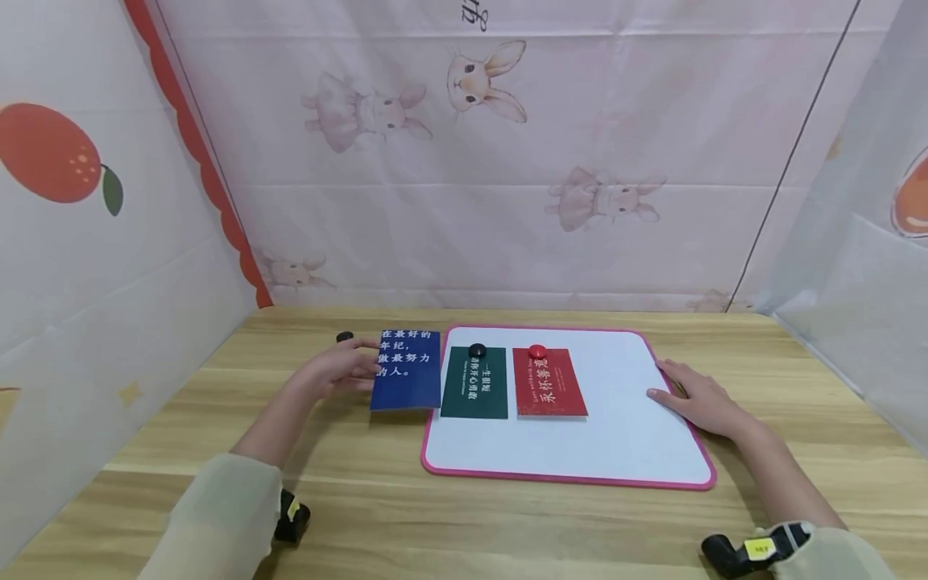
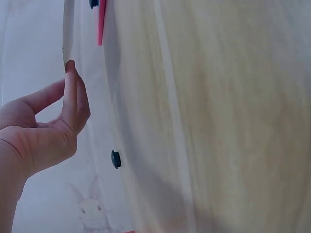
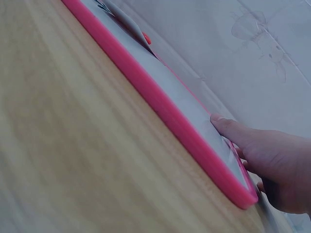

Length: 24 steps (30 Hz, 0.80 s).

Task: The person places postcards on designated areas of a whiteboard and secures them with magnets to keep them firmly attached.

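While the left hand (image 1: 337, 369) pinches the blue card (image 1: 408, 387), the right hand (image 1: 699, 400) grips the whiteboard (image 1: 631, 431) edge.
Over the whiteboard's left rim, beside the green card (image 1: 464, 399), the raised card is best kept square and flat.

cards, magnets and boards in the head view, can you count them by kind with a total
Cards: 3 (blue rectangular card, green rectangular card, red rectangular card)
Magnets: 3 (round black magnet on green, round red magnet on red, second round black magnet on the wood-grain table)
Boards: 1 (white rectangular board with pink rim)
Total: 7
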### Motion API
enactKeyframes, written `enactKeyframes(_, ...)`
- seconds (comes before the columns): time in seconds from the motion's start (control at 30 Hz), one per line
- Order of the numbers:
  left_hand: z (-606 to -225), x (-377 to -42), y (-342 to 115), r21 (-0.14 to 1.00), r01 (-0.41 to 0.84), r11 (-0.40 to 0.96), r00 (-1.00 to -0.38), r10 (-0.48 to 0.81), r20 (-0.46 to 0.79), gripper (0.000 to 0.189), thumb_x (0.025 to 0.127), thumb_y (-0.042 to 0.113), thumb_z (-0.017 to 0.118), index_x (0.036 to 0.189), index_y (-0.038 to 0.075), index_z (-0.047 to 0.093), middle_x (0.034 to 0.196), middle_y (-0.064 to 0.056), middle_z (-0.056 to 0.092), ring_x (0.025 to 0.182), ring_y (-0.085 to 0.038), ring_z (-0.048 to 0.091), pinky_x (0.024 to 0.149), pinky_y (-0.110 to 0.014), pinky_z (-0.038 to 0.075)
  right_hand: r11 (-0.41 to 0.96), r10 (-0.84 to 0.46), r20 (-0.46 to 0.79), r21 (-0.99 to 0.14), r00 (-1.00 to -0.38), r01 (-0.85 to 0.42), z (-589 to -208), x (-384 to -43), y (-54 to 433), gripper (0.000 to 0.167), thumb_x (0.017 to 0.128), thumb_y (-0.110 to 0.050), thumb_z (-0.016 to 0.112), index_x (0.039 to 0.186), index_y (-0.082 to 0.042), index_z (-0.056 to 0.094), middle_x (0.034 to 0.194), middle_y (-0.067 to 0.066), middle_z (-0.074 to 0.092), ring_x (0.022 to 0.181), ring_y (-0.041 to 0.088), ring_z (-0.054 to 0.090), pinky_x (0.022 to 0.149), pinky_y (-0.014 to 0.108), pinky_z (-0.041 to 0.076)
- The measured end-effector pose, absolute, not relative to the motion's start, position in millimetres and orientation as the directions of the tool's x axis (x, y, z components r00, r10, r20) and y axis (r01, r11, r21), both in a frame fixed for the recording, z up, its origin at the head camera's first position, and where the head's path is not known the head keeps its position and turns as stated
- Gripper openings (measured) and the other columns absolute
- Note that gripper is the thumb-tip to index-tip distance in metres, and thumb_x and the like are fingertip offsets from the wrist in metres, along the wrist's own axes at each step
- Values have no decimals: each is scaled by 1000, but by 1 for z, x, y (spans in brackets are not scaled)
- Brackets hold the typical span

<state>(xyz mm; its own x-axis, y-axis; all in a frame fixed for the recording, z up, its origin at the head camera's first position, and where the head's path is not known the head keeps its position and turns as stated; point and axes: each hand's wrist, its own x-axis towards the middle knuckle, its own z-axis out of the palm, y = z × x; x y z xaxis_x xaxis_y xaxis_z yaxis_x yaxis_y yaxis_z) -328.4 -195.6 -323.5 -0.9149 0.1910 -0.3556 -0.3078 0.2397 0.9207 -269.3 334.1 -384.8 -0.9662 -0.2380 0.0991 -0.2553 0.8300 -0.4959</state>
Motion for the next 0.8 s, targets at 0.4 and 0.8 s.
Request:
enactKeyframes(0.4, -321, -326, -180, 932, -284, 224, -920, 210, -330, 57, 88, -10, 47, 140, 1, 26, 130, -27, 43, 91, -25, 61, 81, -40, 49, 819, -241, 104, -512, -965, -260, -384, -270, 335, 62, 96, -34, 45, 138, 9, 29, 137, 36, 24, 125, 53, 17, 96, 66, 11)
enactKeyframes(0.8, -317, -326, -146, 927, -267, 262, -918, 223, -327, 56, 87, -8, 49, 139, 4, 31, 127, -26, 45, 105, -33, 54, 83, -40, 48, 818, -249, 102, -510, -963, -266, -383, -269, 334, 49, 99, -19, 39, 137, 11, 28, 138, 36, 23, 126, 53, 15, 97, 65, 8)
